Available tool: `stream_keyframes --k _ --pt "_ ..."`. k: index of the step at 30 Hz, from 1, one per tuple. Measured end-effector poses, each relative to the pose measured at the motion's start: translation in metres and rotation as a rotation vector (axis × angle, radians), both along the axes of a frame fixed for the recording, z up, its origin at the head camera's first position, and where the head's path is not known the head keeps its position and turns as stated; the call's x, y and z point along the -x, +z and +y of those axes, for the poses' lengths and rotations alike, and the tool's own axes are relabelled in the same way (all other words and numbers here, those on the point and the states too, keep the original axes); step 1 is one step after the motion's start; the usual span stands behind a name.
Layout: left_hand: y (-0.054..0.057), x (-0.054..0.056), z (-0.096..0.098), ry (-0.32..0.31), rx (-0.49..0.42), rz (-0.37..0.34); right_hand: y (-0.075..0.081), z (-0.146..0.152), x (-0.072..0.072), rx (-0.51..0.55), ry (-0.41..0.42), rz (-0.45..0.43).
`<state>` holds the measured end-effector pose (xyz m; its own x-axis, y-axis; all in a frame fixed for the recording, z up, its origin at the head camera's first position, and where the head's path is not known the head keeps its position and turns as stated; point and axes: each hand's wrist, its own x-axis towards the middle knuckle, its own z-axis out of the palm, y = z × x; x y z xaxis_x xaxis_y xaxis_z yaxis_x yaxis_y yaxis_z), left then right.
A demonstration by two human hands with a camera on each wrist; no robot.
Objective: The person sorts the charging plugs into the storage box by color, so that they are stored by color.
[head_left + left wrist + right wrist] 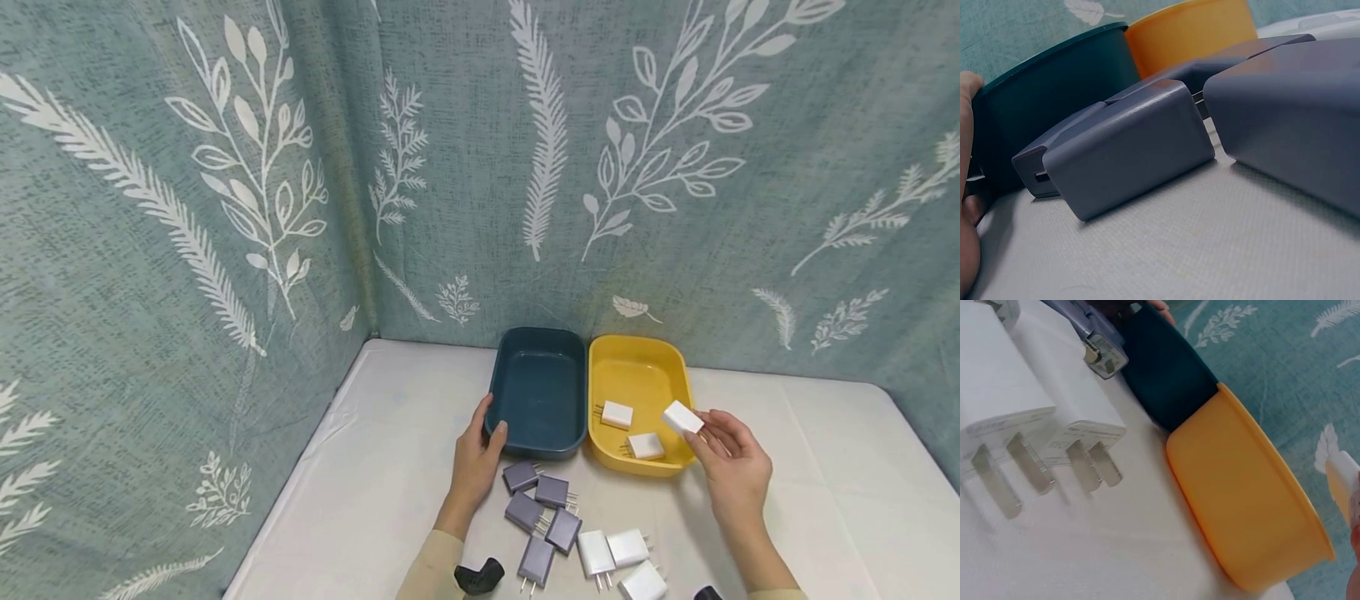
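Observation:
My left hand point(474, 462) holds the near left corner of a dark blue dish point(538, 450), thumb at the rim and fingers along its outer side. In my right hand point(738, 471), a white charger plug point(682, 417) is pinched between thumb and fingers over the right side of a yellow dish point(637, 467). Two white charger plugs, one at the left point(617, 415) and one nearer the front point(646, 446), lie inside the yellow dish. The inside of the dark blue dish shows no plugs. In the right wrist view the held plug point(1342, 481) is partly cut off.
Several purple-grey charger plugs point(537, 560) lie in front of the dark blue dish. To their right are white plugs point(596, 552) with metal prongs. The dishes stand side by side on a white cloth point(360, 500), near a leaf-patterned green curtain point(465, 208).

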<state>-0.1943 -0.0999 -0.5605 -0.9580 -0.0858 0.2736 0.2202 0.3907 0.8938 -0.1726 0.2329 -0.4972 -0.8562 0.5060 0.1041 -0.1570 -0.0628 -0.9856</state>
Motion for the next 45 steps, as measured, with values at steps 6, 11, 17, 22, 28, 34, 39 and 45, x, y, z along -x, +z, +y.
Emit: stream_keyframes --k 6,11,17,22,28,34,39,45 --pt "0.002 0.001 -0.001 0.002 -0.002 -0.001 0.003 -0.003 0.003 0.023 -0.005 0.007" --pt "0.005 0.001 -0.001 0.003 -0.003 -0.004 0.004 -0.004 0.006 -0.022 -0.01 -0.023" --pt "0.004 0.0 -0.002 -0.001 -0.012 -0.015 0.004 -0.005 0.009 -0.032 -0.022 -0.056" --pt "0.001 0.0 -0.002 0.001 -0.014 -0.015 0.002 -0.005 0.011 -0.048 -0.022 -0.067" --pt "0.0 -0.001 -0.002 0.0 -0.009 -0.011 0.0 -0.005 0.011 -0.078 -0.027 -0.061" --pt "0.002 -0.001 -0.002 0.009 -0.004 -0.01 0.0 -0.005 0.014 -0.062 -0.016 -0.027" --pt "0.002 -0.002 -0.002 0.018 0.003 -0.015 0.0 -0.003 0.016 -0.037 -0.009 -0.007" --pt "0.002 -0.001 0.0 0.012 0.002 -0.023 0.001 0.0 0.017 0.018 -0.003 0.023"
